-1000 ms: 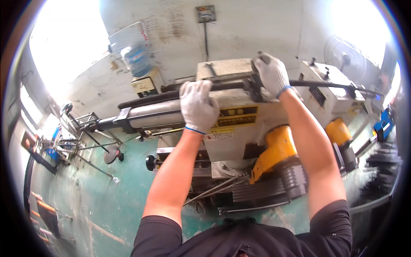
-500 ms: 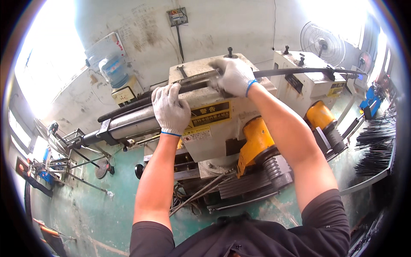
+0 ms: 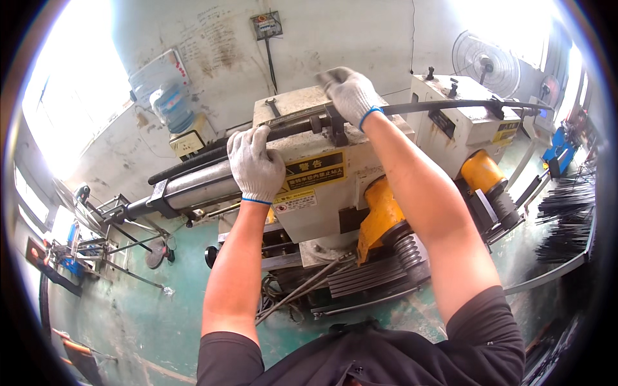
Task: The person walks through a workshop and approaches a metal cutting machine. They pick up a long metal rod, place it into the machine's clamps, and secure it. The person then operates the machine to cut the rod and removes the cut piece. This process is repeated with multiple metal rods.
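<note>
My left hand (image 3: 256,167), in a pale knit glove, is closed over the long bar along the machine's top, where a threaded rod (image 3: 293,130) emerges to its right. Below and left of it runs a thick silver cylinder (image 3: 199,186). My right hand (image 3: 351,96), gloved alike, is raised over the top edge of the white machine housing (image 3: 306,202). Its fingers point left and are smeared by motion, so I cannot make out any grip. Beneath its palm stands a dark metal clamp block (image 3: 335,125). A wrench (image 3: 273,107) lies on the housing top.
A second white machine (image 3: 460,116) stands to the right, joined by a dark bar (image 3: 444,105). Yellow motor-like housings (image 3: 383,215) jut out below. Bundled black rods (image 3: 566,212) are at the far right, a fan (image 3: 486,64) behind, a metal frame (image 3: 119,238) at left.
My right hand has lifted up from the threaded rod and clamp area, uncovering the clamp block and now covering the bolt on top. My left hand has stayed in place.
</note>
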The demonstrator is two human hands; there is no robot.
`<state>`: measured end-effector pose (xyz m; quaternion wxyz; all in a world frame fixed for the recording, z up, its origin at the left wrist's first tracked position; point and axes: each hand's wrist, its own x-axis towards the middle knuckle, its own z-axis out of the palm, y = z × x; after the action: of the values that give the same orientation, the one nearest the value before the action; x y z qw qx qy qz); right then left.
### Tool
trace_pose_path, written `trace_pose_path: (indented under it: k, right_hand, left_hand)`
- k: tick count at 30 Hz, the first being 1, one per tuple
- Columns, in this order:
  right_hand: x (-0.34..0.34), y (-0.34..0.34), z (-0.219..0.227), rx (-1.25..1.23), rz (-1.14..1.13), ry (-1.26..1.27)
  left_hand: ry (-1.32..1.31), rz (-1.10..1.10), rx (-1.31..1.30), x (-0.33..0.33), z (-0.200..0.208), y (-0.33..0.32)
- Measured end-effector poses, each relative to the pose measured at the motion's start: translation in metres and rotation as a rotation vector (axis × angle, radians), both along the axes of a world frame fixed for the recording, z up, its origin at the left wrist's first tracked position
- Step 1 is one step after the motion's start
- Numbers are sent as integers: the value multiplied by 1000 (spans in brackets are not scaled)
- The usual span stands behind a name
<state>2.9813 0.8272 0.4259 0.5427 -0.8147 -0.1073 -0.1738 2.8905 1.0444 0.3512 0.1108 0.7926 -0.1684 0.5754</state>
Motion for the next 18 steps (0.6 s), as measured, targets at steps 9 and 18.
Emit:
trace_pose_path:
  k: [9,18]
  right_hand:
    - [-9,1,-13,-144,6,-122]
    - [-52,17,26,-831,449,-279]
  left_hand:
    - [-32,1,24,-1,2,7]
    - [-20,35,27,-7,-4,17]
